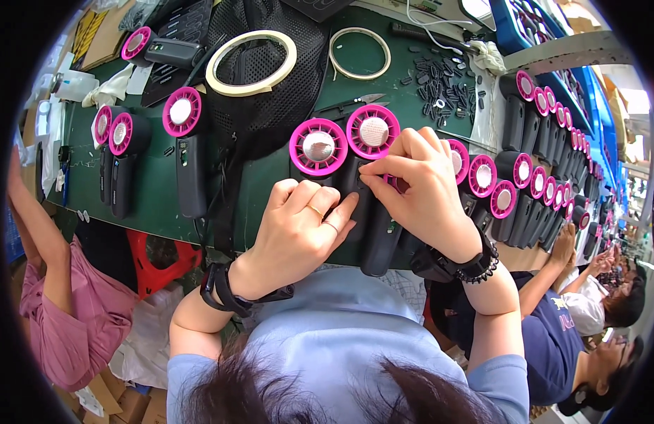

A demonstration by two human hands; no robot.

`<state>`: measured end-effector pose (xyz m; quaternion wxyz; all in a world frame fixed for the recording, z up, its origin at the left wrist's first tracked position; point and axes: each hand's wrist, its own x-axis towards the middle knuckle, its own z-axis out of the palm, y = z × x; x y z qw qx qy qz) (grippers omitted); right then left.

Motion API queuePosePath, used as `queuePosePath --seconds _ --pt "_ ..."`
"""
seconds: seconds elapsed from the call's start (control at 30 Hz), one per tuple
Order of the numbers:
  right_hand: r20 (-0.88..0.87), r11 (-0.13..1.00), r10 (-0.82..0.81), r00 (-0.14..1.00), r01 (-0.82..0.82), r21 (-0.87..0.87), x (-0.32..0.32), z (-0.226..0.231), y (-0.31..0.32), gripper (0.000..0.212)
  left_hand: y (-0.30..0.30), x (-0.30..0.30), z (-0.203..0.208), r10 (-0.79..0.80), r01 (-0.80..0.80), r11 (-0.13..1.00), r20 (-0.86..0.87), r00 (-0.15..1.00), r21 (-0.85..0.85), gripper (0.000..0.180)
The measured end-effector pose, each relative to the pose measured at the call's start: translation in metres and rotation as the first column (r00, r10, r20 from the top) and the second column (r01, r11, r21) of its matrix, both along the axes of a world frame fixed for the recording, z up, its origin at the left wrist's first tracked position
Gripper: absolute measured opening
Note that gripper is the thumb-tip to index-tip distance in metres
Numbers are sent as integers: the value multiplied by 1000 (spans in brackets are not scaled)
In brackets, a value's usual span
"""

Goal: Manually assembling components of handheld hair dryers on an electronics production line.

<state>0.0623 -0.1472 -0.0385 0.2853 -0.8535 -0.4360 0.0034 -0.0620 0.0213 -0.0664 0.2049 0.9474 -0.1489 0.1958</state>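
Worker's L hand [295, 222], fingers curled, & R hand [426, 187], thumb & index pinched, meet on pink-headed blk device [369, 212] between them at green bench [154, 185]. Prob. fingertip fitting at handle's upper end; next calls for steady pressure. Fingers block contact pt.; can't tell if either grips a small pc. Adj. device [318, 147] partly hidden.

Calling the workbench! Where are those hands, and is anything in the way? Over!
Left hand, right hand: both at a black handle. Handle partly covered. Pink-ringed gadgets crowd close; nothing plainly blocking. Over.
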Motion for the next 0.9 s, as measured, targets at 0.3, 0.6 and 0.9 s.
queuePosePath --seconds 0.3,0.6,0.9 --pt "171 998 50 984 -45 -37 -8 2 -4 15 0 -1 -1 -1 1 1000 -2 1000 5 36" --pt "286 983 104 953 -54 -176 -21 3 -12 31 3 -1 0 -15 16 999 -9 1000 49 42" --pt "233 989 98 967 -69 -128 -11 10 -23 42 4 4 6 -25 26 995 -20 1000 95 47"
